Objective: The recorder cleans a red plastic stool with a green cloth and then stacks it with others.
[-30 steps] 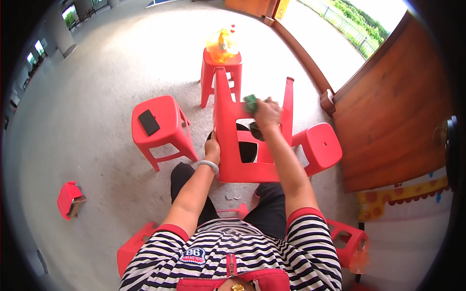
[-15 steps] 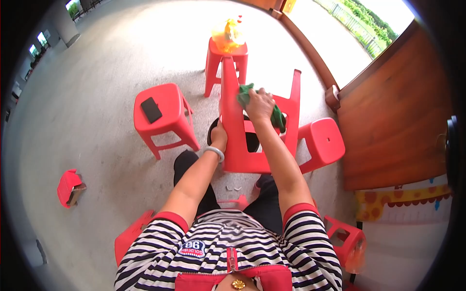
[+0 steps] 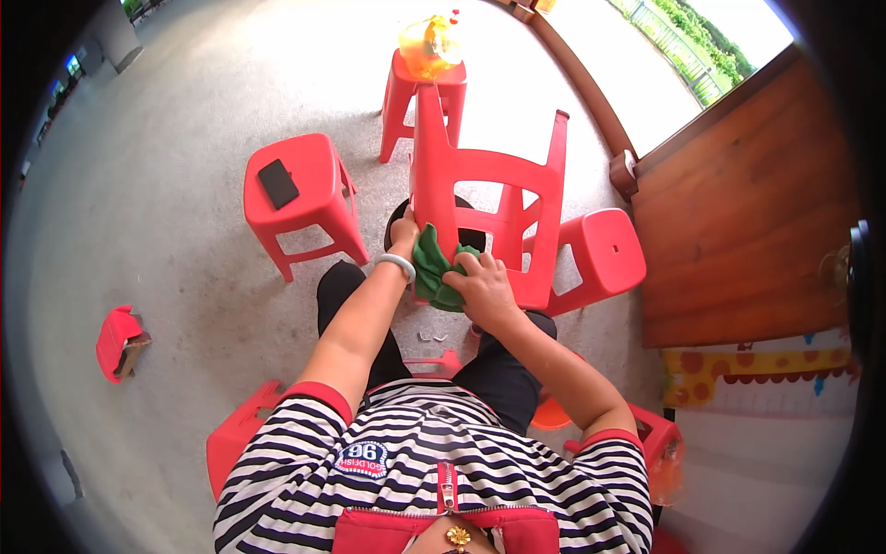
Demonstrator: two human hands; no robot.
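The red plastic stool (image 3: pixel 498 164) is tipped over in front of the person, leg ends pointing away, its left side braced by the left hand (image 3: pixel 403 233), whose finger closure I cannot tell. The right hand (image 3: pixel 486 288), clutching a bunched green cloth (image 3: pixel 430 268), has come down from the upper crossbar to the near left corner beside the left hand, so the rubbing apparently now covers the seat end.

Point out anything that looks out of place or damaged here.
A red box-like thing lies alone on the floor at far left; it looks crumpled, a brown side showing. Two small pale bits on the floor near the tipped stool look like stray fragments, though too small to identify.
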